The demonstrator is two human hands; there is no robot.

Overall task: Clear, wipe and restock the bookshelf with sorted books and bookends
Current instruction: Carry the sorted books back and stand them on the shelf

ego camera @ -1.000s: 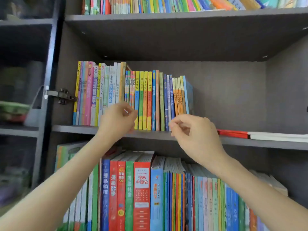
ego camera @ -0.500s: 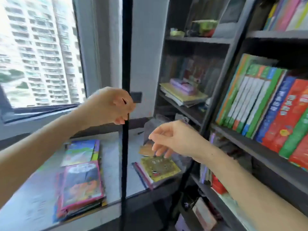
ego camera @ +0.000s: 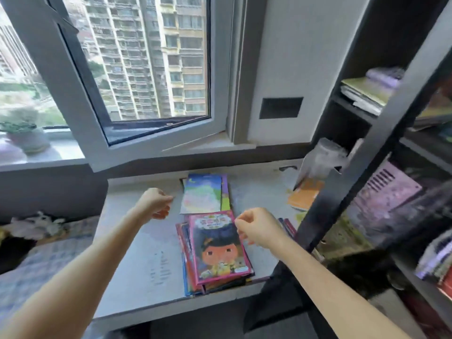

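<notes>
a second ago i faced the row of spines on the middle shelf. now i've turned away from the bookshelf, off at 3 o'clock, and i look down on the surface under the window. both hands came across empty: my left hand at 11 o'clock and my right hand at 1 o'clock hover with fingers loosely curled, gripping nothing. the pink-covered stack of books lies at 12 o'clock, its top corner under my right hand; i can't tell if they touch. a second pile lies beyond it, and orange books at 2 o'clock. i judge i'm fetching the next sorted batch to restock.
</notes>
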